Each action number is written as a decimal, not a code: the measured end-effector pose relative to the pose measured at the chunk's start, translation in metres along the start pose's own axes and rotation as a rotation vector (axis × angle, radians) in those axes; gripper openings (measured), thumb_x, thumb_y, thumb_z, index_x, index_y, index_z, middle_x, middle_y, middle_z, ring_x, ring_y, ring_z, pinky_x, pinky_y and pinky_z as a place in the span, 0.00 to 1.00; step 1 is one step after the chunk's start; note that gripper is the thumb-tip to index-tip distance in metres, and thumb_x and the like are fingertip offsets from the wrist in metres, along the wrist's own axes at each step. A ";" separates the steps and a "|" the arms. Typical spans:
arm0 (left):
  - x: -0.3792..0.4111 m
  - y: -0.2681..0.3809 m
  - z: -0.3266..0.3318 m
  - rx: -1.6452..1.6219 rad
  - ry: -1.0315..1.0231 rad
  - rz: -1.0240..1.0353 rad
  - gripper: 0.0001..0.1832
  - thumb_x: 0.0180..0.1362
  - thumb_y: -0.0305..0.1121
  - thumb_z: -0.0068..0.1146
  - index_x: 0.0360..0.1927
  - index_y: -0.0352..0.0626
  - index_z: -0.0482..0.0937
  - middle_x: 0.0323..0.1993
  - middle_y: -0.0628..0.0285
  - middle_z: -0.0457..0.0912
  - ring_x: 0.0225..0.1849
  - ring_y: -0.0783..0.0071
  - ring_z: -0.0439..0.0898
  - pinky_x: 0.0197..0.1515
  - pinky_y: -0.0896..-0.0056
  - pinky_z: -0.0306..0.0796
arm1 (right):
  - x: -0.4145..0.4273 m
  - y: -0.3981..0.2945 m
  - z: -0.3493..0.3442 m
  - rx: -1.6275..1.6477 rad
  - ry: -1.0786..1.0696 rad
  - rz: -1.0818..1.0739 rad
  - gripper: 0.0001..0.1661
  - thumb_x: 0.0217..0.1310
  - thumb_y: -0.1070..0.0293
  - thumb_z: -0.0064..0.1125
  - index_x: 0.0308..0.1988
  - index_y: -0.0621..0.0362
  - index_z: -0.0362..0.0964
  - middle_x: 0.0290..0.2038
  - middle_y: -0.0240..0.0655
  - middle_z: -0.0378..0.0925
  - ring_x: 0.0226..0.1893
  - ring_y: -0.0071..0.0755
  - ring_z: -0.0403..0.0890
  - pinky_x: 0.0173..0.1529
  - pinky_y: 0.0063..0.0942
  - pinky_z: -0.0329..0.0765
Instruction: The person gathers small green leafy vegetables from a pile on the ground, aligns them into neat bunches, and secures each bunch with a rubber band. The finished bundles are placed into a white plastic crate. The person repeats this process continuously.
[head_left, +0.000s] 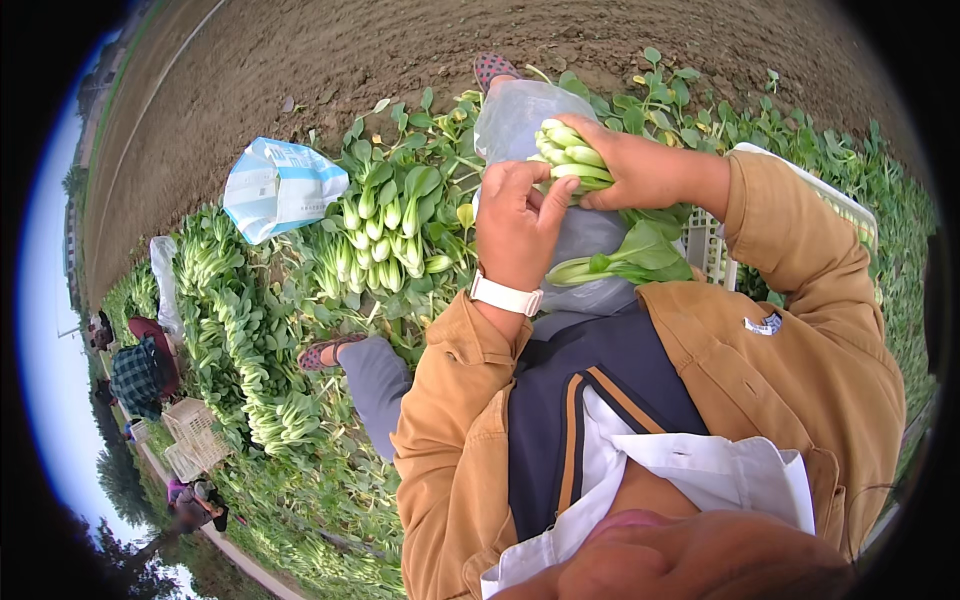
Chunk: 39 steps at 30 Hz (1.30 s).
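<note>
A bunch of bok choy sits in my right hand, its pale stem ends turned toward the left. My left hand, with a white band at the wrist, has its thumb and forefinger against the near side of those stems; its other fingers are curled and partly hidden. Below the hands, a loose bok choy plant lies across my lap on greyish clear plastic sheeting. The plastic also covers my far leg. The leaves of the held bunch are largely hidden by my right hand and forearm.
Stacked bok choy lies to my left beside a blue and white bag. Long rows of cut bok choy stretch beyond. A plastic crate stands under my right arm. Other people and crates are farther left.
</note>
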<state>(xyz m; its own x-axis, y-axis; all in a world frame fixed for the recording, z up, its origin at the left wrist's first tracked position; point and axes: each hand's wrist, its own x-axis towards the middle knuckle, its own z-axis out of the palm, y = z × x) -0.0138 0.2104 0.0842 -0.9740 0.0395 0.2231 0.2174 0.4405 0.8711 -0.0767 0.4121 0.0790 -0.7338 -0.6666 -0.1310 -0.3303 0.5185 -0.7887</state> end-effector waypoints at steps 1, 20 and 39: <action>0.000 -0.001 0.001 -0.044 0.004 -0.010 0.14 0.56 0.34 0.71 0.38 0.35 0.80 0.36 0.63 0.78 0.29 0.79 0.79 0.33 0.78 0.74 | 0.001 -0.004 -0.001 0.013 -0.014 0.017 0.59 0.52 0.67 0.69 0.74 0.57 0.39 0.58 0.51 0.73 0.56 0.50 0.78 0.59 0.36 0.73; -0.040 -0.029 -0.032 -0.602 -0.524 -0.615 0.16 0.63 0.32 0.64 0.50 0.34 0.76 0.35 0.65 0.82 0.32 0.79 0.80 0.38 0.75 0.78 | 0.005 0.002 -0.015 0.182 -0.115 -0.034 0.57 0.52 0.61 0.71 0.72 0.60 0.44 0.56 0.51 0.75 0.56 0.46 0.78 0.61 0.35 0.72; -0.024 -0.024 0.013 -0.794 -0.137 -0.661 0.44 0.58 0.32 0.70 0.68 0.28 0.51 0.42 0.55 0.77 0.38 0.70 0.82 0.39 0.72 0.83 | -0.002 -0.008 -0.008 -0.025 -0.075 -0.051 0.61 0.48 0.65 0.76 0.72 0.57 0.42 0.61 0.54 0.70 0.58 0.57 0.75 0.61 0.41 0.72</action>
<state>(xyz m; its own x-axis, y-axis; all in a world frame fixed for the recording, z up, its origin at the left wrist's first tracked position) 0.0031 0.2103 0.0522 -0.9024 0.1285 -0.4113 -0.4306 -0.3030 0.8501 -0.0777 0.4134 0.0901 -0.6697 -0.7300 -0.1365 -0.3813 0.4958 -0.7803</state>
